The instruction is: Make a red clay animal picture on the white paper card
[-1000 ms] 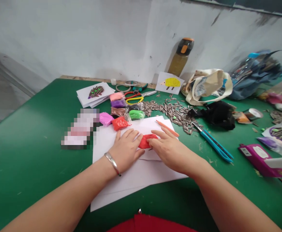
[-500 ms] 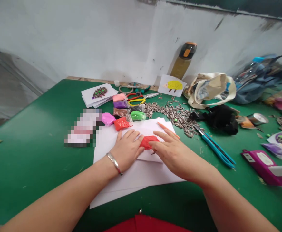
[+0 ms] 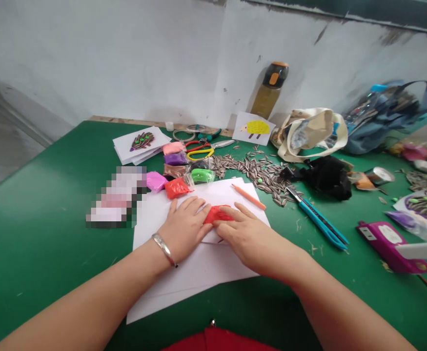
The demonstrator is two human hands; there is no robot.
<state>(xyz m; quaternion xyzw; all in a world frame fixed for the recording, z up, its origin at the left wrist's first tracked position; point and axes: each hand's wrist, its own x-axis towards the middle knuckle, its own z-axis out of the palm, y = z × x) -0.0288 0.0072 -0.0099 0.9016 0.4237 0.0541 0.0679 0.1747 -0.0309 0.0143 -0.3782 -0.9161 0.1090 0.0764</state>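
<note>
A flattened patch of red clay (image 3: 217,214) lies on white paper (image 3: 184,273) in front of me. My left hand (image 3: 186,226) rests on the paper with fingers spread, its thumb side touching the clay's left edge. From the right, my right hand (image 3: 248,234) reaches over the clay, its fingers apart and its fingertips on the red surface. Part of the clay is hidden under the fingers. An orange pen (image 3: 249,196) lies on the paper just beyond my right hand.
Clay packets, among them a red one (image 3: 177,188), and yellow-handled scissors (image 3: 200,153) lie beyond the paper. Sunflower seeds (image 3: 259,170) spread behind it. A blue cutter (image 3: 323,224) and a purple power strip (image 3: 392,246) are at right, a blurred-out object (image 3: 118,197) at left.
My right hand has moved left, further over the clay, and its fingertips have come down on it. My left hand stays spread beside the clay. The whole view has shifted slightly.
</note>
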